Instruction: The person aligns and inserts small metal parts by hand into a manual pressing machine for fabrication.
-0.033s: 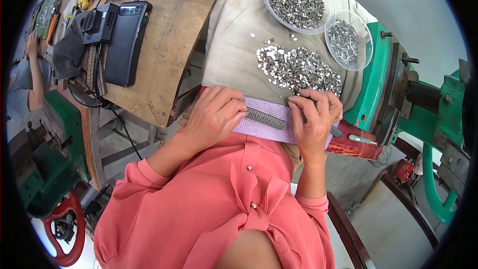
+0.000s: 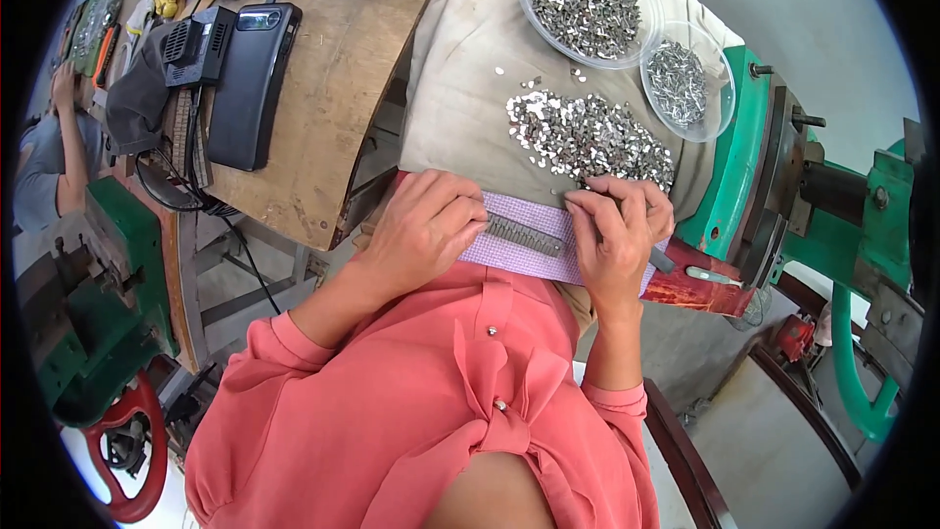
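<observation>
My left hand [image 2: 429,225] is closed, its fingertips at the left end of a narrow grey metal strip with a row of small notches [image 2: 524,234]. The strip lies on a purple-and-white checked cloth [image 2: 509,261] before me. To the right of the strip, my right hand [image 2: 619,225] is in a pinch, thumb and forefinger near each other. Whatever it pinches is too small to make out. Just beyond that hand spreads a loose pile of small shiny metal pieces [image 2: 578,137] on a beige cloth [image 2: 455,108].
Behind the pile stand a round tub of small metal parts [image 2: 649,27] and a smaller clear tub of rivet-like pins [image 2: 723,110]. Green machines [image 2: 729,162] flank me. A phone-like black device [image 2: 253,88] rests on the wooden table [image 2: 328,69]. Another person's arm [image 2: 70,152] shows far left.
</observation>
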Action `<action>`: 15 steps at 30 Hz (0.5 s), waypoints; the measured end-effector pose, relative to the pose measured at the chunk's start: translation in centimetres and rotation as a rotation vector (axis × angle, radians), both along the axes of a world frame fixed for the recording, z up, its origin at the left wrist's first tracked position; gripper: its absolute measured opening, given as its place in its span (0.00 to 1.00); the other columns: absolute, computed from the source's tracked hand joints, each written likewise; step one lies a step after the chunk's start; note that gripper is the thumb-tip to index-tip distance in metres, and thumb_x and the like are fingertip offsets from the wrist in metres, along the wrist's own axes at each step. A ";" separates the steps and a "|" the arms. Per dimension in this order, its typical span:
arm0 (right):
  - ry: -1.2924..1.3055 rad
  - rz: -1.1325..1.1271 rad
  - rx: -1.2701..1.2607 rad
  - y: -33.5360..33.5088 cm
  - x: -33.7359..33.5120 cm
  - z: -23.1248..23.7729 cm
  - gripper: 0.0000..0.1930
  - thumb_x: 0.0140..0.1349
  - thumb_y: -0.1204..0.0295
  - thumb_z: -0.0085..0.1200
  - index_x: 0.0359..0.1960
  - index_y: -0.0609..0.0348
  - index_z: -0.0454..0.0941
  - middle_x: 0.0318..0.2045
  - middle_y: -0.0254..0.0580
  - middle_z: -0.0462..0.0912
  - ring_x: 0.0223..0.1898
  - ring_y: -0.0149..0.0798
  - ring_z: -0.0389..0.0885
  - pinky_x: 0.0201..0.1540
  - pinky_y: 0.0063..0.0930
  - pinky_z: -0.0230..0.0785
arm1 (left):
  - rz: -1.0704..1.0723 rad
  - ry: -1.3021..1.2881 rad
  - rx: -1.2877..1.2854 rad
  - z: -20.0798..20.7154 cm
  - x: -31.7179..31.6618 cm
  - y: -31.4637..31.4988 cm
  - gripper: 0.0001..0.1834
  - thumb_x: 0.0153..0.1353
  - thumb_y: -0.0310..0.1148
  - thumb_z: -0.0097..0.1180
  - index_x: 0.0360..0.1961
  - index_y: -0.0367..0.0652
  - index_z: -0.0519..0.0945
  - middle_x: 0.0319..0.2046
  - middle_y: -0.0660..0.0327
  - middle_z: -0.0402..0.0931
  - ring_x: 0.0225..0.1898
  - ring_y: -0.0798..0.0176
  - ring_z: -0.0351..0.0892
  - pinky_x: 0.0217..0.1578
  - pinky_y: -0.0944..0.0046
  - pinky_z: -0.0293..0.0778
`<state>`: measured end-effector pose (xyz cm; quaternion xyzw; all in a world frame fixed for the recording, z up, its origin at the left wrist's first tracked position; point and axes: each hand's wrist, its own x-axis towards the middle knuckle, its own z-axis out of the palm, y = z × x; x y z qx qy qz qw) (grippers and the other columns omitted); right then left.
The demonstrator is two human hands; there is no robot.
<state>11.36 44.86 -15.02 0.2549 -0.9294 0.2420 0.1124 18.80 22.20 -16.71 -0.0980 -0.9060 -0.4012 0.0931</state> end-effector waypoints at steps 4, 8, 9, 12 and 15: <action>-0.050 0.068 0.037 -0.3 -0.4 0.2 0.08 0.48 0.70 0.69 0.31 0.43 0.85 0.41 0.22 0.80 0.51 0.38 0.71 0.57 0.39 0.50 | -0.019 -0.019 0.043 0.4 -0.1 -0.1 0.16 0.46 0.29 0.72 0.35 0.42 0.79 0.39 0.58 0.77 0.40 0.53 0.76 0.42 0.58 0.69; -0.027 0.090 0.087 -1.0 -0.8 0.4 0.08 0.49 0.70 0.69 0.31 0.44 0.85 0.41 0.22 0.80 0.51 0.38 0.71 0.57 0.39 0.50 | -0.051 -0.030 0.016 0.2 -0.1 -0.5 0.19 0.45 0.30 0.73 0.37 0.42 0.79 0.40 0.58 0.77 0.41 0.52 0.75 0.43 0.57 0.69; -0.021 0.082 0.093 -1.1 -0.9 0.3 0.08 0.50 0.70 0.68 0.31 0.44 0.84 0.41 0.23 0.79 0.51 0.38 0.71 0.57 0.39 0.50 | -0.058 -0.029 0.017 0.3 -0.2 -0.5 0.19 0.45 0.30 0.73 0.37 0.42 0.79 0.40 0.58 0.77 0.41 0.52 0.75 0.43 0.57 0.69; -0.033 0.065 0.077 -1.5 -0.9 0.4 0.07 0.51 0.71 0.67 0.31 0.47 0.83 0.41 0.24 0.80 0.50 0.39 0.71 0.57 0.40 0.50 | -0.065 -0.032 0.023 0.3 -0.2 -0.6 0.19 0.44 0.29 0.73 0.37 0.42 0.79 0.41 0.58 0.76 0.42 0.52 0.75 0.44 0.57 0.69; -0.032 0.053 0.018 -0.7 -0.4 0.5 0.07 0.51 0.72 0.68 0.31 0.49 0.83 0.40 0.25 0.81 0.50 0.40 0.71 0.57 0.40 0.50 | -0.061 -0.030 0.027 0.2 -0.2 -0.6 0.19 0.43 0.29 0.73 0.38 0.42 0.80 0.41 0.58 0.76 0.42 0.53 0.75 0.44 0.57 0.69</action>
